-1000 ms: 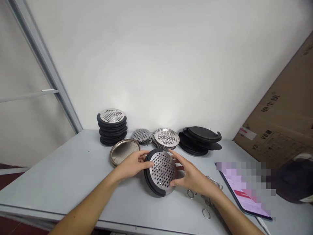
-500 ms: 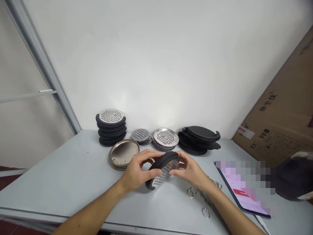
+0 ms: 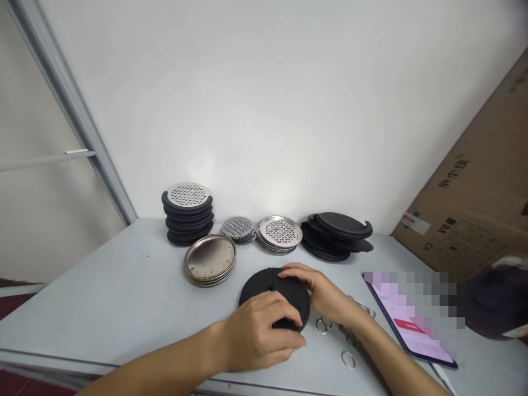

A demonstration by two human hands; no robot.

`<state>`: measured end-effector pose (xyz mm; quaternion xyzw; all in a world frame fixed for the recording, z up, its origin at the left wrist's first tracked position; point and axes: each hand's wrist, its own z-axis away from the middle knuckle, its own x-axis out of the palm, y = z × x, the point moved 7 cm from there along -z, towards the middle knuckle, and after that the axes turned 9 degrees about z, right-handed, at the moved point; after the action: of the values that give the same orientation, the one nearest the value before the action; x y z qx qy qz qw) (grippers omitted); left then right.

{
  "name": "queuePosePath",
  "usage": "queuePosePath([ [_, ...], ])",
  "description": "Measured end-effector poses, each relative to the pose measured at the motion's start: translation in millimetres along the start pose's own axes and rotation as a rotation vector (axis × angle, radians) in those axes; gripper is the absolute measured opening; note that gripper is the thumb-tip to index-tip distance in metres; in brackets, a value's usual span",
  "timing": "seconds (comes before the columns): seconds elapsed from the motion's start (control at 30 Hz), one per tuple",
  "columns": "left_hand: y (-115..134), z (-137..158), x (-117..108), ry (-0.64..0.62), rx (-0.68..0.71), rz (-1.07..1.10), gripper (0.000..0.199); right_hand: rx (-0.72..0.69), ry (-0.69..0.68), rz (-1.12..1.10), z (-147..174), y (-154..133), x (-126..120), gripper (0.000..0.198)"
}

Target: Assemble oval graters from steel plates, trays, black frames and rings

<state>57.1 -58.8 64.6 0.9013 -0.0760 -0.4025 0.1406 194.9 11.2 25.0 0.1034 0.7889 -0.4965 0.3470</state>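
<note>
A black round holder (image 3: 256,283) is in front of me, its dark back with a small raised tab facing up. My left hand (image 3: 266,330) bends over its near side, fingers curled at the rim and partly hiding it. My right hand (image 3: 322,289) grips the far right rim, fingertips on top. The holder's underside is hidden. Just beyond it lies a stack of shallow metal lids (image 3: 210,257). Several loose metal rings (image 3: 348,359) lie to the right, near my right forearm.
Along the wall stand a stack of black holders with slotted metal plates (image 3: 188,198), small perforated discs (image 3: 238,227), rimmed grater plates (image 3: 280,233) and black discs (image 3: 338,225). A phone (image 3: 406,319), a cardboard box (image 3: 466,203) and a dark cap (image 3: 495,302) are on the right.
The holder has been turned over and lowered: its slotted metal face showed before, now its black back. My left hand has moved nearer and over it; my right hand has shifted along the rim.
</note>
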Motion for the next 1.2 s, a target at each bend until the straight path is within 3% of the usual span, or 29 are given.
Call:
queuePosePath([
  [0.17,2,6,19,-0.076,0.044,-0.107,0.012,0.027,-0.113,0.008,4,1,3,0.063],
  [0.33,3,10,33,-0.096,0.078,-0.163,0.009,0.075,-0.198,-0.093,8,7,2,0.056],
  [0.5,4,14,39,-0.116,0.135,-0.191,0.009,0.150,-0.132,-0.131,7,17,-2,0.036],
  [0.63,3,16,43,-0.148,0.137,-0.179,0.009,0.264,-0.106,-0.129,5,23,1,0.032],
  [0.97,-1,19,46,-0.348,0.062,-0.145,0.014,0.264,-0.059,-0.061,1,31,8,0.030],
  [1.2,-6,14,40,-0.301,-0.022,-0.101,0.011,0.271,-0.057,-0.099,1,34,10,0.028],
])
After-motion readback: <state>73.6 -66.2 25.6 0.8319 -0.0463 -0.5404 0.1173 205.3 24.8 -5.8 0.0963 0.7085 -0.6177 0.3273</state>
